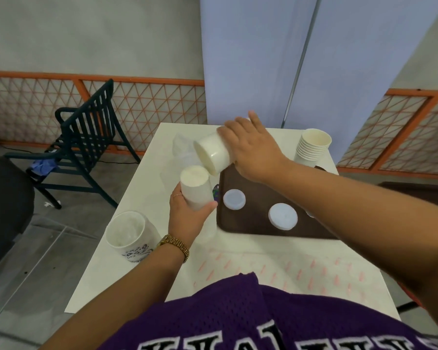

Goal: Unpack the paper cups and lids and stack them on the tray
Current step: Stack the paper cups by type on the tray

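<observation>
**Both hands full of cups above the brown tray**

Right hand (253,147) is wrapped around a white paper cup (213,154), tipped on its side with the bottom facing the camera, held in the air over the far left corner of the brown tray (258,223). Left hand (187,215) grips a second cup stack (195,186), upright-ish and leaning a bit, just off the tray's left edge, fingers curled round the lower part. The two cups nearly meet, can't tell if they actually touch

On the tray itself: two pale lids (234,199) lying flat, one near the left edge and a bigger-looking one (283,215) more toward the middle. Past the tray's far right corner stands a stack of nested cups (312,147), mouth up

Left of the tray's near corner there's a white printed tub (129,236), open top. Crumpled clear plastic wrap (181,145) sits beyond the tray's far left side. Everything's on a white table (106,281), with a dark chair (86,142) off past the table's left side
</observation>
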### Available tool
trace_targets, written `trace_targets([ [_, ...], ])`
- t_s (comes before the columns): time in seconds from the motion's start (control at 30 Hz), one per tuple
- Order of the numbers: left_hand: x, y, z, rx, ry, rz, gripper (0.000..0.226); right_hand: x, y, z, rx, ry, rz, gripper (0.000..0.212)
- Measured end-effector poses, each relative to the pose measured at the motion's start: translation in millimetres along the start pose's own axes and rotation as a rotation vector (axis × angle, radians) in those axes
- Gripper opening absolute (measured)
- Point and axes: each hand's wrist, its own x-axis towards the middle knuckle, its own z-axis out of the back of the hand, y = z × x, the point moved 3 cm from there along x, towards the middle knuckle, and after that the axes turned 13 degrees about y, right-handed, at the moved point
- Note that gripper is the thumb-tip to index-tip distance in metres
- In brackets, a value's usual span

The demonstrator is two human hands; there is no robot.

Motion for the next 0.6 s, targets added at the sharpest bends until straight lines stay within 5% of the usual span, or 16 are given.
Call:
trace_targets([
  [0.2,1.1,-1.0,-7.3,-0.017,-0.045,-0.056,0.070,-34.4,-46.2,-33.8,1.000,0.153,-0.483,0.087],
  [0.47,2.7,0.0,-7.9,0.000,-0.063,-0.014,0.079,-71.1,-155.1,-63.5,1.173,-0.259,-0.959,0.082],
  [0.6,2.1,3.0,-9.0,0.036,-0.076,0.001,0.082,-83.7,-207.6,-79.6,1.095,-0.267,-1.100,0.085],
])
